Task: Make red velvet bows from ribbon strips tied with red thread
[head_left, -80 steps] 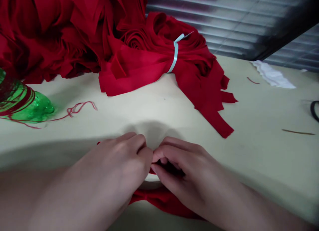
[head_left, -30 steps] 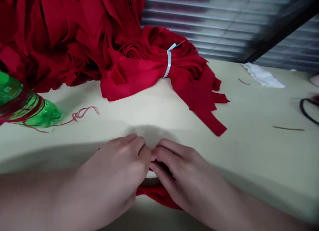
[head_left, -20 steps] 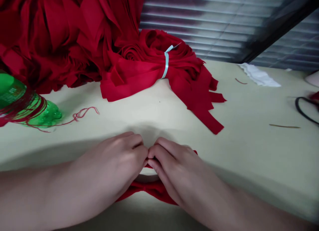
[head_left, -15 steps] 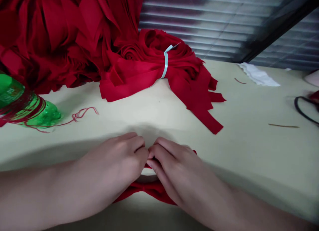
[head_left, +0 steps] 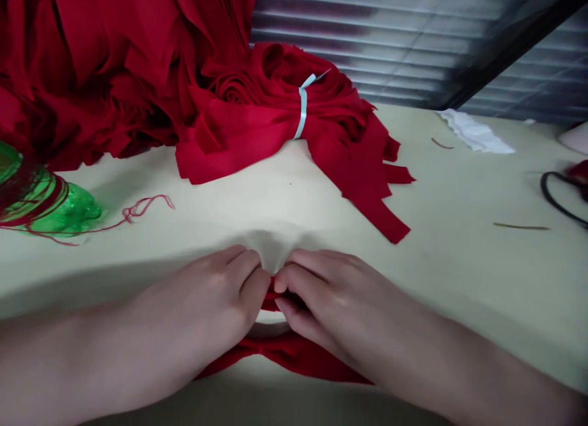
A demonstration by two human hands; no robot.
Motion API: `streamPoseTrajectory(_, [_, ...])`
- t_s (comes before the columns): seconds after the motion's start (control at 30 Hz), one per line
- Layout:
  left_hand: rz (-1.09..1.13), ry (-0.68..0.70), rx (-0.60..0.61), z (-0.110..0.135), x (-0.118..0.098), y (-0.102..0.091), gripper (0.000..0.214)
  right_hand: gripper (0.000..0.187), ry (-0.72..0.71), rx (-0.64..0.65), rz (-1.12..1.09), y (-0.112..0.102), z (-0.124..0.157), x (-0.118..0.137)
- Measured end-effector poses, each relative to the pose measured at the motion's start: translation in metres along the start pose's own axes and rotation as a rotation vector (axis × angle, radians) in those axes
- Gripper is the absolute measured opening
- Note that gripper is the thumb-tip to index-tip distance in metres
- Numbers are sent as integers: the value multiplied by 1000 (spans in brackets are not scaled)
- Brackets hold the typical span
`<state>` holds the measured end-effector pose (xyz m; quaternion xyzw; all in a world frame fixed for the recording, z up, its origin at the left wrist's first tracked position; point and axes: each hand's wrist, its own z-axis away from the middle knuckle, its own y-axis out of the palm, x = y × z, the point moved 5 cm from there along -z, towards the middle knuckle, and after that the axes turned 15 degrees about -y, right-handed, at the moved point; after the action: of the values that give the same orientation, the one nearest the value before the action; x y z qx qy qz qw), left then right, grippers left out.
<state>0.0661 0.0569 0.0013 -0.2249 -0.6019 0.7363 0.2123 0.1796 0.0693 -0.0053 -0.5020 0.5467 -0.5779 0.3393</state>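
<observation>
Shifted since last frame: left hand (head_left: 202, 297) and right hand (head_left: 335, 297) now slightly apart, each pinching a looped red knit fabric strip (head_left: 285, 351) on the cream tabletop (head_left: 294, 221). I log one strip in hand; a pale-blue-banded red strip bundle (head_left: 271, 104) lies beyond.

The left hand (head_left: 206, 294) and the right hand (head_left: 335, 297) were held low at frame centre, their fingers (head_left: 294, 279) curled inward and almost meeting, with the left forearm (head_left: 78, 365) and right forearm (head_left: 478, 377) extended from the lower corners.

Textile workshop, bundled red fabric strips (head_left: 257, 120), loose red thread (head_left: 147, 209)
</observation>
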Motion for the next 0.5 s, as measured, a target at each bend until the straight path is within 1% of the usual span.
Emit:
streamPoseTrajectory(0.13, [66,14,-39,2,10,3,29,10,-24,32,69,0,1,-1])
streamPoseTrajectory(0.2, [74,14,-55,2,11,3,28,10,-33,42,85,1,1,0])
streamPoseTrajectory(0.37, [24,-6,-124,0,1,-4,25,9,-19,40,92,4,-1,-1])
streamPoseTrajectory(0.5, [-82,5,-137,-2,-10,-8,28,14,-21,39,36,-1,-2,-2])
